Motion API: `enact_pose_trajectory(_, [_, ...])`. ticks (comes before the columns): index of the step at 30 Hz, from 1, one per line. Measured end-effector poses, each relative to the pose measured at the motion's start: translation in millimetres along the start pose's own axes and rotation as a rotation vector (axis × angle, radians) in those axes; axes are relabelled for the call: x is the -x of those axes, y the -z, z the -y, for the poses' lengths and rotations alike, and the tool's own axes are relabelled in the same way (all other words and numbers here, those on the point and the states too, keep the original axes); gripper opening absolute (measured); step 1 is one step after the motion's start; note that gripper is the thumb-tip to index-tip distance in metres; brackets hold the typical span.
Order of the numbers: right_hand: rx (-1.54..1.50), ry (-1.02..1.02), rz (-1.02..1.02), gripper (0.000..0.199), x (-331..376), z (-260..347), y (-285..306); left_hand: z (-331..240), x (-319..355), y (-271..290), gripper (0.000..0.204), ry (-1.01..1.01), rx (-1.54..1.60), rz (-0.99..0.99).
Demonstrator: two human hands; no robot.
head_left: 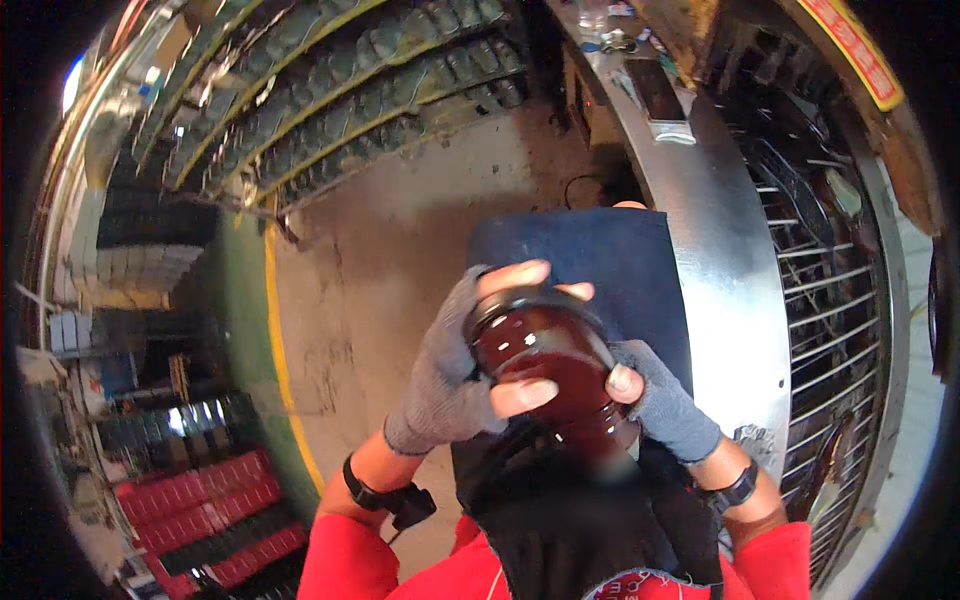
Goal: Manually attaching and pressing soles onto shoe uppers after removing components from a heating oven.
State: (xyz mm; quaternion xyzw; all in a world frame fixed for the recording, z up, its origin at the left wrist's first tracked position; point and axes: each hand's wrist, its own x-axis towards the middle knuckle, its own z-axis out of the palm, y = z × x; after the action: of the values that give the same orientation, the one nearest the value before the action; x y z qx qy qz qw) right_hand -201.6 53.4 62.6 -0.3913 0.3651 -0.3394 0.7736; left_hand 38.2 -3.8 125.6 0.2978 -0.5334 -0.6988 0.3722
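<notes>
A dark red-brown jar [545,360] with a black lid is held close in front of me, tipped toward the camera. My left hand [465,365], in a grey fingerless glove, wraps the jar's lid end, fingers over the rim and thumb across its side. My right hand [655,395], also gloved in grey, grips the jar's lower right side. Both wrists wear dark bands, and red sleeves show at the lower edge. A black apron [590,540] hangs below the jar.
A dark blue mat [610,250] lies beyond the jar beside a long shiny metal counter [720,250] with a phone-like object [660,95]. Wire racks [830,280] stand at right, tyre racks [350,90] at the far left, red crates [200,510] at lower left.
</notes>
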Motion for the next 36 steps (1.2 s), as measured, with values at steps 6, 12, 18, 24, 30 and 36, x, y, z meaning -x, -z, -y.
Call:
enact_pose_trajectory(6, [0.026, 0.051, -0.274, 0.072, 35, -56, 27, 6, 13, 20, 0.107, -0.229, 0.098, -0.146])
enact_pose_trajectory(12, [-0.08, -0.054, -0.596, 0.065, 74, 14, 26, 30, 7, 30, 0.103, -0.185, 0.137, 0.129])
enact_pose_trajectory(18, [0.405, 0.148, -0.43, 0.079, 32, 74, 59, 88, -37, -23, 0.097, -0.088, 0.17, 0.163])
enact_pose_trajectory(24, [0.859, 0.185, -0.22, 0.085, 11, 69, 56, 88, -57, -30, 0.074, 0.064, 0.238, 0.016])
enact_pose_trajectory(30, [0.968, 0.183, -0.252, 0.086, -2, 64, 47, 100, -55, -32, 0.054, -0.098, -0.089, -0.11])
enact_pose_trajectory(36, [1.022, 0.281, -0.305, 0.077, -2, 61, 31, 101, -46, -29, 0.068, -0.127, -0.246, -0.131])
